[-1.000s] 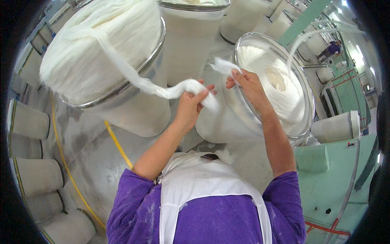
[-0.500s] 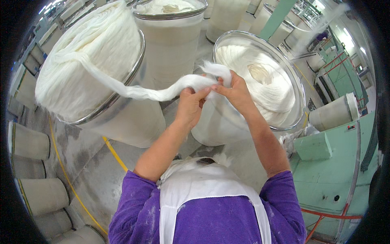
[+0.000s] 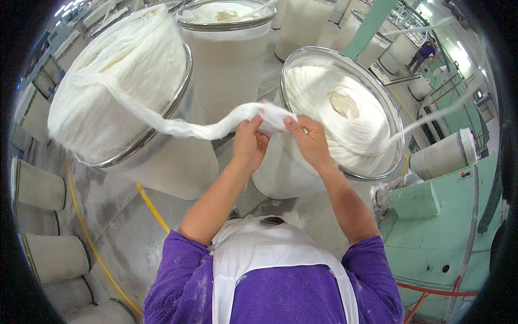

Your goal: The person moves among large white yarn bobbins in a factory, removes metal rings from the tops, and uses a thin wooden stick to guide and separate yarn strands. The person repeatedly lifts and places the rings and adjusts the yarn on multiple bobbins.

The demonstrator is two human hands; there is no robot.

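Both hands, the left hand (image 3: 249,144) and right hand (image 3: 308,141), pinch the white sliver strand (image 3: 178,127) where its flattened end spreads between them. The strand trails left to an overfull can (image 3: 124,97); another full can (image 3: 340,113) stands just behind the right hand.

white cotton sliver (image 3: 205,128), draped, pinched between cans

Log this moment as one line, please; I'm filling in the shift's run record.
left hand: pinching white sliver rope | right hand: holding the rope's flattened end | rope runs from the left can | right can: full
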